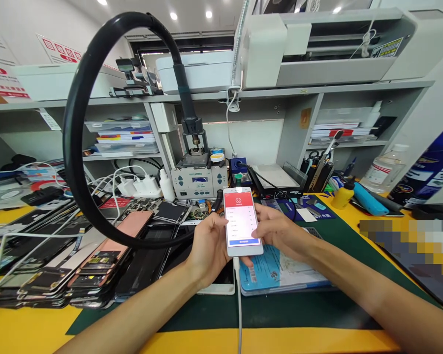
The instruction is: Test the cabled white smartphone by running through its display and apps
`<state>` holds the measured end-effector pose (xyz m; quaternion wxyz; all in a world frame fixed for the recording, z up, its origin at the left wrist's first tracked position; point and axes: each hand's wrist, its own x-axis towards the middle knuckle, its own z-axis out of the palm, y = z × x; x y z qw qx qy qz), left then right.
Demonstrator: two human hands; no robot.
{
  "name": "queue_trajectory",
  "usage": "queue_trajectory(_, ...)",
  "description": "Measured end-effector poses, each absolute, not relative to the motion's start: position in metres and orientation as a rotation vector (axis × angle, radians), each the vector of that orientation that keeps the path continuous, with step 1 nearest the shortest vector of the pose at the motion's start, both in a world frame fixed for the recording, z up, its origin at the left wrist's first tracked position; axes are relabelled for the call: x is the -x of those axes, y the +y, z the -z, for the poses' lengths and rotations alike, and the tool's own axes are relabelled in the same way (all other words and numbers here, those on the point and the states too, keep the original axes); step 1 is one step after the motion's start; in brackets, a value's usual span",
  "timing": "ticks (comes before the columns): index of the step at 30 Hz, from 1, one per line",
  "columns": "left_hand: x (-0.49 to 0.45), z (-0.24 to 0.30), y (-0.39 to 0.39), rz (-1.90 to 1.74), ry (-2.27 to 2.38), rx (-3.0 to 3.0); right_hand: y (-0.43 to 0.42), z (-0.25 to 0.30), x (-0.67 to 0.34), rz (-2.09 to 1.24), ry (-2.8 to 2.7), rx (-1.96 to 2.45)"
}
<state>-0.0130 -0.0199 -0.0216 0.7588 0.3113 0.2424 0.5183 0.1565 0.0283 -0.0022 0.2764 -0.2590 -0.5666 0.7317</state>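
Note:
A white smartphone (242, 221) is held upright and tilted back between both hands, its lit screen showing a red banner with a face icon, a list and a blue bar. My left hand (211, 246) closes on the phone's left edge, thumb along the front. On the other edge, my right hand (275, 226) has its thumb over the lower right of the screen and its fingers behind the phone. A white charging cable (238, 295) is plugged into the bottom and runs toward me. Below the hands lies a blue-and-white package (262, 275).
Stacked phone parts (96, 265) cover the left. A thick black hose (72, 128) loops above them to a grey soldering station (199, 182). A green mat (206, 314) lies on the yellow table. Behind are a tool holder (317, 174), a yellow bottle (342, 194) and shelves (288, 89).

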Motion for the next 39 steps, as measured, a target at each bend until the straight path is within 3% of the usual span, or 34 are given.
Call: queue_trajectory(39, 0.0107, 0.0203, -0.0222, -1.147, 0.582, -0.722, 0.0277, 0.0033, -0.1529, -1.919, -1.483, 0.792)
